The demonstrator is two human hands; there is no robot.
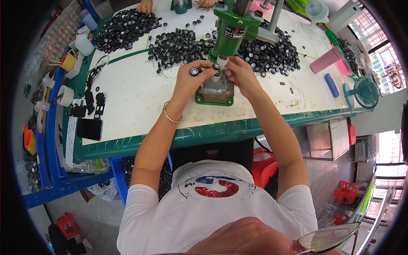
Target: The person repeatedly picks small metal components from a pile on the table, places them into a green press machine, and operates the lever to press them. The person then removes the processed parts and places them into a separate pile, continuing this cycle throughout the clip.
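Note:
My left hand (189, 80) is closed around small black toy wheels. One wheel (194, 72) with a silver hub shows at its knuckles, and another lies by the fingertips at the press. My right hand (243, 75) has its fingers pinched together beside the white press tip (222, 61); what they hold, if anything, is hidden. Between my hands stands the green bench press (231, 36), its base (214, 101) on the table. A wheel (216, 74) sits on the small post under the tip, close to both hands' fingers.
Piles of black wheels (178, 44) lie behind and beside the press, some on axles. A phone (89, 129) and black plastic parts (100, 104) lie at the left. At the right are a pink cup (326, 59), a blue object (331, 85) and a green fan (365, 92). Another person's hand (145, 6) rests far left.

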